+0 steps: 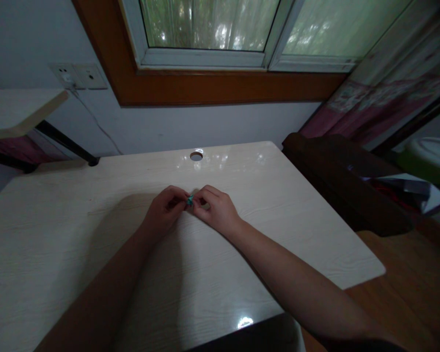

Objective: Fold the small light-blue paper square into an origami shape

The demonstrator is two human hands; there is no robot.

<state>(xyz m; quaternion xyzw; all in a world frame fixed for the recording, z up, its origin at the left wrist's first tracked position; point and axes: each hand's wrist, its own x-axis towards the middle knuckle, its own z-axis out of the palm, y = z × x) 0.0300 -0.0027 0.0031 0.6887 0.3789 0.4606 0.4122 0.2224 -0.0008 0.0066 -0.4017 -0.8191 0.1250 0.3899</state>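
Note:
My left hand (165,209) and my right hand (214,208) meet over the middle of a pale wooden desk (77,244). Both have their fingers curled into a pinch. Between the fingertips sits a tiny teal object (189,199), too small to name. Both hands grip it together, just above the desk top. Most of the object is hidden by the fingers.
A round cable hole (196,156) lies near the desk's far edge. A wall with sockets (78,76) and a window (212,29) stands behind. A dark chair back (337,181) stands at the right; a side shelf (18,110) at the far left.

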